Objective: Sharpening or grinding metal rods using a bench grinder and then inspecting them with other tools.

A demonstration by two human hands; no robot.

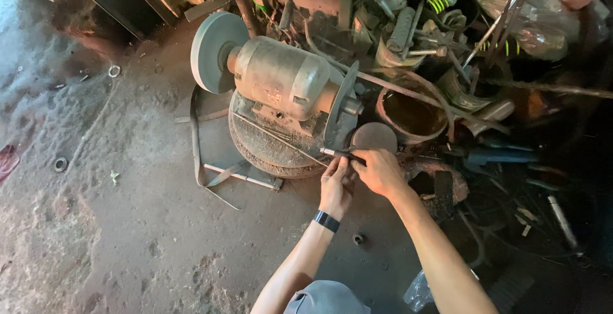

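Grey, dusty metal everywhere: a bench grinder (281, 84) sits low on the stained concrete floor (128, 224), its motor housing resting on a round, rusted base plate (268, 148). The pale grinding wheel (214, 51) on the far end is untouched; the near end carries a thinner dark disc (341, 106), seen almost edge-on.

Both hands meet just below that dark disc. The left hand (336, 186), with a black wristband (327, 221), is pinched closed on a small dark metal piece (341, 153), fingertips close to its tip. The right hand (378, 172) is closed over the same piece from the other side, gripping its back end. Two-handed hold likely for steadiness, the piece being short and slim (exact shape too small to make out). Its shiny tip points toward the disc's lower edge; whether it touches I cannot tell.

Just beside the hands: a round brown disc (375, 136) lying flat, and behind it a rusty open tin (408, 116). Scrap rods and springs crowd the right side. A bent metal strap (196, 148) lies left of the base.
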